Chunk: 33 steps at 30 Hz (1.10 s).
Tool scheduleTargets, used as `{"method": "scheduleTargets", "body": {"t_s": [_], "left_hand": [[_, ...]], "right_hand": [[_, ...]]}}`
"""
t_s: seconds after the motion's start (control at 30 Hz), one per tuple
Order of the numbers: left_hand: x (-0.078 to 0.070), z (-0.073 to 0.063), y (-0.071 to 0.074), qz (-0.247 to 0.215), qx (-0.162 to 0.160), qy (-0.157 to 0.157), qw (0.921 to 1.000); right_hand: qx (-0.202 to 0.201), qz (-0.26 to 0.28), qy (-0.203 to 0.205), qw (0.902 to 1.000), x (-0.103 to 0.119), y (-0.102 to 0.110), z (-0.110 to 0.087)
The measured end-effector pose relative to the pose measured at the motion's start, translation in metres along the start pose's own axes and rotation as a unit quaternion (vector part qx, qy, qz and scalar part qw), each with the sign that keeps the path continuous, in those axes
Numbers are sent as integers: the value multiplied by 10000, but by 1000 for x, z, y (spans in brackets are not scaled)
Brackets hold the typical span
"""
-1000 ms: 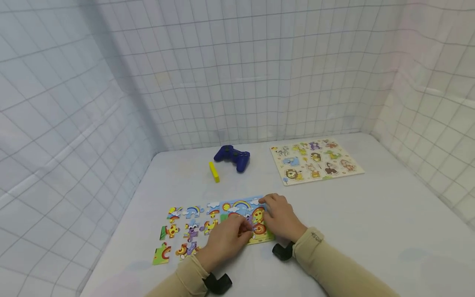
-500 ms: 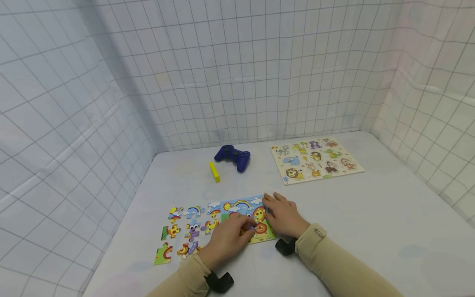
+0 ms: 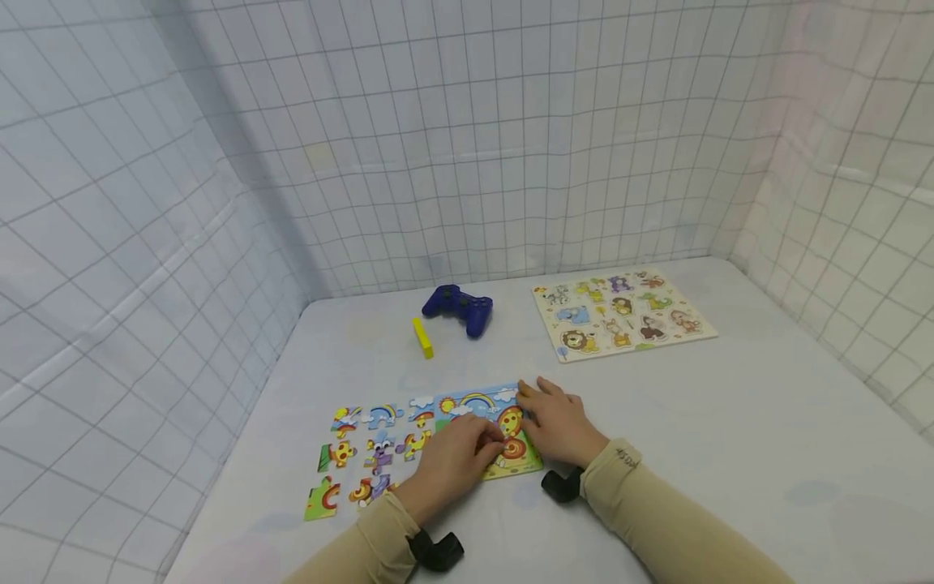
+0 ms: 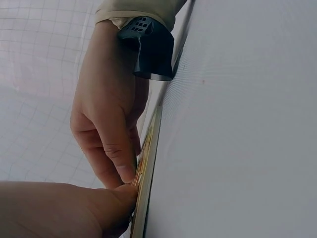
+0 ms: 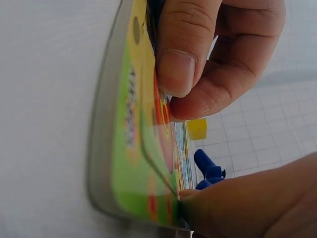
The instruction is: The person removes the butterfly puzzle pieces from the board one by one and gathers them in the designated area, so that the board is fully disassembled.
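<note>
A cartoon jigsaw board [image 3: 514,466] with a sun, a rainbow and a butterfly lies flat on the table. My left hand [image 3: 458,458] reaches over its left half, fingers bent, with the thumb [image 5: 178,72] and a fingertip close together on the picture. Whether they pinch a piece cannot be told; the palm hides that part. On the board's right side rests my right hand [image 3: 560,426], its fingers along the edge and its thumb [image 4: 121,196] touching the surface. Left of the board lie several loose puzzle pieces [image 3: 381,454] in rows; the left hand partly covers the lower ones.
Behind the board are a yellow block [image 3: 422,337] and a blue game controller [image 3: 458,308]. An animal puzzle board [image 3: 623,315] lies at the back right. Grid-patterned cloth [image 3: 467,162] surrounds the white table [image 3: 730,438] at the back and sides.
The left thumb and fingertips have shifted slightly over the picture and closed together. The right hand has moved slightly right in view along with the board. The loose pieces keep their layout.
</note>
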<state>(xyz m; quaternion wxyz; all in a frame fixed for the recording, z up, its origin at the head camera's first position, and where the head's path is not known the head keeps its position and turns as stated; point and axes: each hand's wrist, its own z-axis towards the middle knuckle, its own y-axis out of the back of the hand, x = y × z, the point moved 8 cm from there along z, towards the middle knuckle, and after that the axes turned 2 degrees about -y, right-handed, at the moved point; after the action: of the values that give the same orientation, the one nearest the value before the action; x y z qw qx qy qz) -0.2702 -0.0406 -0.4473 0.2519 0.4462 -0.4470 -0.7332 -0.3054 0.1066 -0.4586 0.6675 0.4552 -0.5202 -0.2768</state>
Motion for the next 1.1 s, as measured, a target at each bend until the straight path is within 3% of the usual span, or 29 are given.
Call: {"method": "scheduleTargets", "body": {"t_s": [0.63, 0.87, 1.1], "left_hand": [[-6, -2, 0, -252, -203, -41, 9995], [-3, 1, -4, -680, -114, 47, 9976], [4, 1, -5, -1276, -94, 388, 9910]], "right_hand": [[-36, 44, -45, 10000, 4, 2, -3], [-26, 49, -66, 10000, 4, 3, -2], [-43, 40, -71, 10000, 4, 2, -1]]}}
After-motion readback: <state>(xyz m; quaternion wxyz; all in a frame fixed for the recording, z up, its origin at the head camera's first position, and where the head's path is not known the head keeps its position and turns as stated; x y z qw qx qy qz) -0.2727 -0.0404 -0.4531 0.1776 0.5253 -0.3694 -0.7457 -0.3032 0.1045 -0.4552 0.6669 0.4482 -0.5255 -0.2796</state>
